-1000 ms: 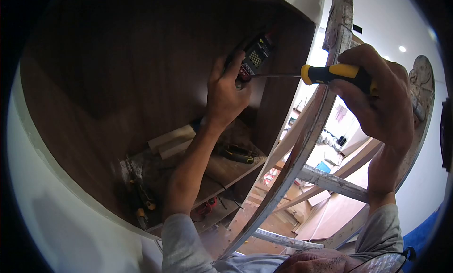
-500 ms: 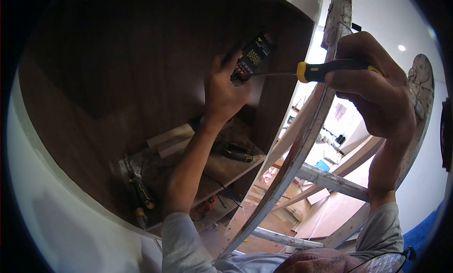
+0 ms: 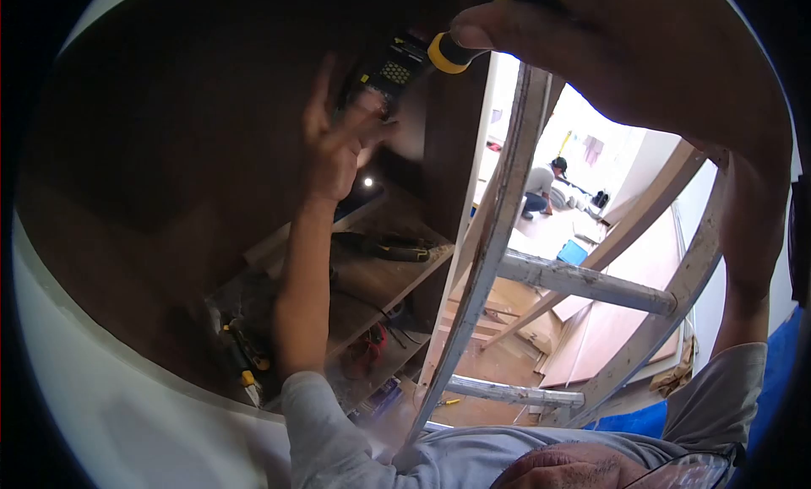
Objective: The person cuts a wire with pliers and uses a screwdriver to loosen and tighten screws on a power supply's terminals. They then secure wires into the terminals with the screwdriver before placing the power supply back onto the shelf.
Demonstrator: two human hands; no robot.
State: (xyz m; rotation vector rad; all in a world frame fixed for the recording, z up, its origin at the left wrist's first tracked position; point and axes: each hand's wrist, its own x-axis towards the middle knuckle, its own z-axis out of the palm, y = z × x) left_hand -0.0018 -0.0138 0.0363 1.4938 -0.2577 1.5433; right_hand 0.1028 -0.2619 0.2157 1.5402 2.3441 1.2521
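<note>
Right hand (image 3: 608, 58) wraps the yellow-handled screwdriver (image 3: 448, 51); left hand (image 3: 338, 143), fingers loosely spread, steadies the black device (image 3: 390, 71). I'd keep the driver straight and press firmly.

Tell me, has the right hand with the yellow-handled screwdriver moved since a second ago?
Yes. The right hand has closed in on the black device in the cabinet corner, bringing the screwdriver handle right up to it, though the head camera shifted too.

The ladder rail (image 3: 498, 236) and its rungs (image 3: 583, 285) stand between my arms; gaps between rungs are open. Tools (image 3: 389, 248) clutter the shelf (image 3: 397, 278) beneath my left hand (image 3: 338, 143), and the cabinet side panel (image 3: 448, 151) closes off the right.
</note>
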